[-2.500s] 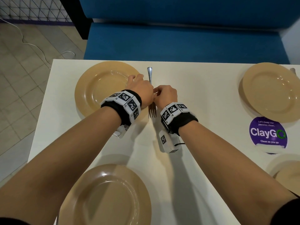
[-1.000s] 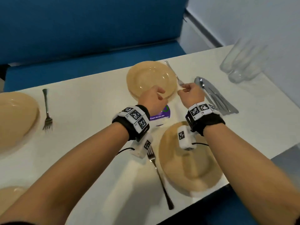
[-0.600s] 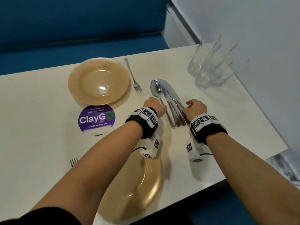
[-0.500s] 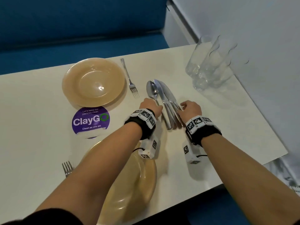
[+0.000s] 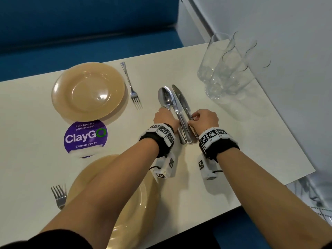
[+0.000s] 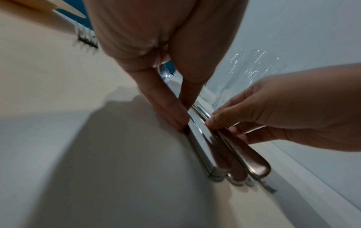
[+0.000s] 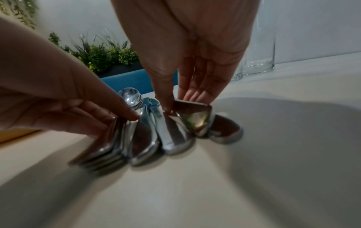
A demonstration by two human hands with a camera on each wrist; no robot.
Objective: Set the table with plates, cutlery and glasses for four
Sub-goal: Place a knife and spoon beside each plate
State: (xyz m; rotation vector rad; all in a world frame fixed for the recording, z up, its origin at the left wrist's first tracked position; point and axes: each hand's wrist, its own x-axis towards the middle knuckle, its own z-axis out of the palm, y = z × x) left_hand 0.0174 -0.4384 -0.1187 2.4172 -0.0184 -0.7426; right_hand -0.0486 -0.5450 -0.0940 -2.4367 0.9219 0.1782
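Observation:
A pile of spoons and knives [image 5: 177, 112] lies on the white table [image 5: 233, 141], handles towards me. My left hand [image 5: 166, 116] pinches a spoon handle [image 6: 197, 138] at the pile's left edge between thumb and forefinger. My right hand [image 5: 203, 119] pinches a knife handle [image 7: 195, 117] on the pile's right side and has tipped it up on edge. Two tan plates show: a far plate [image 5: 88, 90] with a fork [image 5: 132, 88] on its right, and a near plate [image 5: 136, 198] under my left forearm with a fork [image 5: 59, 194] on its left.
Several clear glasses [image 5: 226, 65] stand bunched at the far right by the wall, just beyond the cutlery. A round purple ClayGo sticker [image 5: 85, 136] lies between the two plates. The table's right edge [image 5: 296, 178] is close to my right arm. A blue bench [image 5: 89, 42] runs behind.
My view swung from the table's left end to its right end. Both hands left the fork there and came down on the cutlery pile, closing on handles over the last half second.

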